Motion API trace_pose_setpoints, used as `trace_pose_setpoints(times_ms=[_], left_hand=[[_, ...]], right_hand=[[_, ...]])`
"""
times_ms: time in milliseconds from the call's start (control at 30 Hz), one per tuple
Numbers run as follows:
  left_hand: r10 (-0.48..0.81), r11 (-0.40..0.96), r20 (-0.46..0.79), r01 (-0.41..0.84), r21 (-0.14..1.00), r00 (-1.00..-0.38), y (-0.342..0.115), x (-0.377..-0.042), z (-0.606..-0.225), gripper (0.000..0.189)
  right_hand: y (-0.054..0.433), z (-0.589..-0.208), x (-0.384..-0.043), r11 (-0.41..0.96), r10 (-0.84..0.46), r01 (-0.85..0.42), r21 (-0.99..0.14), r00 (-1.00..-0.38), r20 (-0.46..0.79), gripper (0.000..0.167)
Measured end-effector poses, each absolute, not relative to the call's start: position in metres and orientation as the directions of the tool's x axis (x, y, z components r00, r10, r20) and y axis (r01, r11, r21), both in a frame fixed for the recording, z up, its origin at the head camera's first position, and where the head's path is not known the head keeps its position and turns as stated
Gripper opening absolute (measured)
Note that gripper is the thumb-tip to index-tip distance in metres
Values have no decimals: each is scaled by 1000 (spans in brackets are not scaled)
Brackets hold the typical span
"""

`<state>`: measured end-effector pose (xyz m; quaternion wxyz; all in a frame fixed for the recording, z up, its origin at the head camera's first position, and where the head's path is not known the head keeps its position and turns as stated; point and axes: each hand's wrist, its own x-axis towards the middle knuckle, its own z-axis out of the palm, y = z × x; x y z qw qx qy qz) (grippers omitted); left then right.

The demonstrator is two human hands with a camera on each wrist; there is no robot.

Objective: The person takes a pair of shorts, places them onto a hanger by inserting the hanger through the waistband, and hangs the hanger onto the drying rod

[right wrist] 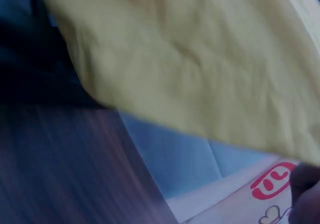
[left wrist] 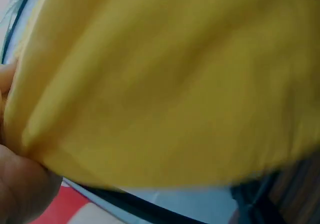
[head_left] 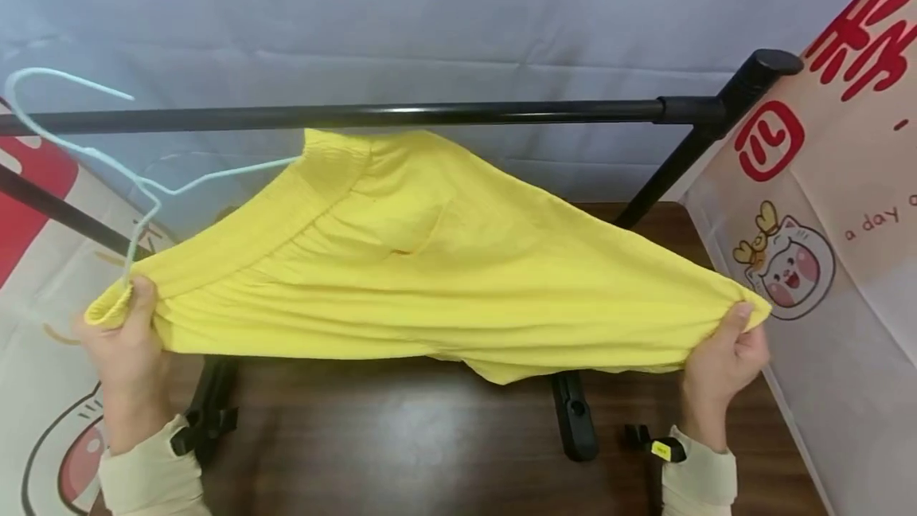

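Yellow pants (head_left: 458, 277) with a gathered elastic waistband are stretched sideways between the two hands. At the left end of the waistband, my left hand (head_left: 125, 349) pinches the fabric, thumb on top. My right hand (head_left: 725, 357) grips the far lower end of the cloth, pulling it to a point. A pale mint hanger (head_left: 146, 181) has its arms running into the waistband, and its hook overlaps the rail at upper left. Yellow cloth (left wrist: 165, 94) fills most of the left wrist view, and it also covers the upper part of the right wrist view (right wrist: 190, 69).
A black clothes rail (head_left: 458, 114) crosses behind the pants, joined to an upright post (head_left: 745, 94) at right. Black rack feet (head_left: 575, 416) stand on the dark wooden surface (head_left: 401, 436) below. Printed sheets (head_left: 845, 181) hang at both sides.
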<state>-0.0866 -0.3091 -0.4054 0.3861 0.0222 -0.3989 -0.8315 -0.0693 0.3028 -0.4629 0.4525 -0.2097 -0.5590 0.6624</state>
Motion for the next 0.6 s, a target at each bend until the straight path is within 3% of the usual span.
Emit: trace_pose_setpoints(times_ms=[133, 200, 267, 333, 433, 600], left_hand=[[-731, -283, 330, 706, 649, -597, -309, -70, -395, 36], [-743, -197, 379, 721, 665, -552, -309, -63, -387, 21], [-730, -78, 449, 715, 695, -516, -307, -56, -381, 5], [-685, 59, 528, 685, 726, -501, -303, -48, -377, 5], [-589, 247, 622, 618, 746, -516, -290, -36, -376, 6], [-337, 421, 718, 585, 693, -609, -252, -22, -378, 10]], right_hand=[[294, -460, -59, 79, 667, -298, -951, -694, 273, 17], [285, -455, -56, 201, 504, -311, -929, -780, 371, 14], [275, -448, -56, 331, 350, -362, -871, -811, 469, 16], [263, -441, -59, 463, 268, -402, -790, -786, 557, 24], [244, -425, -67, 586, 219, -465, -664, -698, 682, 36], [206, -390, -79, 532, 146, -666, -523, -536, 831, 65]])
